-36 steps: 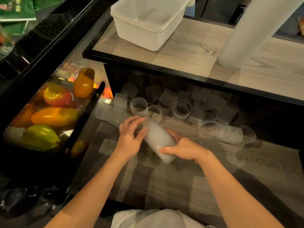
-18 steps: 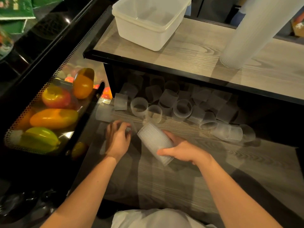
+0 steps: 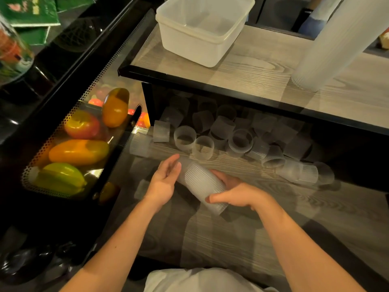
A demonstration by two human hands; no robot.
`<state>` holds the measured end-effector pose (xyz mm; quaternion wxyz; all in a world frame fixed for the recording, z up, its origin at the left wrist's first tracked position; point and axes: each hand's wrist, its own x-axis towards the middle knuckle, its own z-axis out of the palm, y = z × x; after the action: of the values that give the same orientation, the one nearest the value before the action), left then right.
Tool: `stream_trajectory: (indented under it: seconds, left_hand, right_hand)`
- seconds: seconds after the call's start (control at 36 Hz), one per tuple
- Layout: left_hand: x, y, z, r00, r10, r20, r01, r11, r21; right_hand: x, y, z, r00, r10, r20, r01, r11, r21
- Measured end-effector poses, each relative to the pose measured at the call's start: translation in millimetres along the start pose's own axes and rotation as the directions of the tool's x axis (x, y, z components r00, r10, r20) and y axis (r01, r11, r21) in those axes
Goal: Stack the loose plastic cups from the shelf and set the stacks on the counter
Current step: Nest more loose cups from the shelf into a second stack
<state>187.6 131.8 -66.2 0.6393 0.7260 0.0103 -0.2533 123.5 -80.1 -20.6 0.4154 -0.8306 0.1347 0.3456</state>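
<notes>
A short stack of ribbed clear plastic cups (image 3: pixel 201 185) lies tilted above the lower wooden shelf (image 3: pixel 242 239). My right hand (image 3: pixel 236 196) grips it around its lower half. My left hand (image 3: pixel 164 182) presses against the stack's upper end, fingers fairly straight; whether it holds a cup there I cannot tell. Several loose cups (image 3: pixel 185 138) lie and stand at the back of the shelf, some on their sides (image 3: pixel 299 171). A tall finished stack of cups (image 3: pixel 336 43) stands on the counter (image 3: pixel 242 72) above.
An empty white plastic tub (image 3: pixel 202 28) sits on the counter's left end. Left of the shelf, a black perforated display case (image 3: pixel 117 157) holds peppers and tomatoes (image 3: pixel 80 150). The counter's black front edge (image 3: pixel 231 95) overhangs the cups at the back.
My left hand reached down to the shelf on the left half a second ago and has come back up to the stack's upper end. My right hand kept hold of the stack.
</notes>
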Motion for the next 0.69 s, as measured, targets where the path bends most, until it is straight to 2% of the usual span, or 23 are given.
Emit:
stream_trajectory:
  seconds: [0.25, 0.36, 0.44, 0.53, 0.56, 0.58, 0.64, 0.69]
  left_hand:
    - [4.2, 4.9, -3.0, 0.996, 0.053, -0.072, -0.059, 0.995, -0.076]
    - [4.0, 10.5, 3.6, 0.997, 0.082, -0.007, -0.083, 0.994, -0.078]
    - [-0.4, 15.2, 10.0, 0.989, 0.136, 0.057, -0.139, 0.988, 0.066]
    - [-2.3, 15.3, 14.4, 0.960, 0.142, 0.240, -0.210, 0.934, 0.289]
    - [-0.8, 14.8, 14.6, 0.952, 0.159, 0.262, -0.241, 0.915, 0.322]
    - [2.2, 15.7, 13.1, 0.954, 0.194, 0.227, -0.262, 0.909, 0.324]
    - [15.8, 18.6, 4.4, 0.965, 0.262, -0.003, -0.242, 0.895, 0.374]
    - [38.1, 18.3, -11.2, 0.926, 0.271, -0.264, -0.092, 0.838, 0.537]
  right_hand:
    - [0.1, -5.1, -0.8, 1.000, 0.009, 0.020, -0.008, 0.999, -0.044]
    - [2.9, -4.4, 1.9, 1.000, 0.001, -0.008, -0.001, 0.998, -0.061]
    - [6.4, -1.4, 4.7, 0.999, -0.006, -0.054, 0.004, 0.999, -0.051]
    - [9.9, -0.1, 7.8, 0.996, -0.014, -0.092, 0.010, 0.999, -0.036]
    - [11.1, 1.2, 8.5, 0.995, -0.014, -0.102, 0.011, 0.999, -0.036]
    - [12.0, 2.4, 8.8, 0.993, -0.015, -0.113, 0.012, 1.000, -0.029]
    - [12.7, 5.1, 8.3, 0.992, -0.016, -0.128, 0.016, 1.000, 0.002]
    - [11.3, 6.4, 7.7, 0.992, -0.028, -0.125, 0.032, 0.999, 0.027]
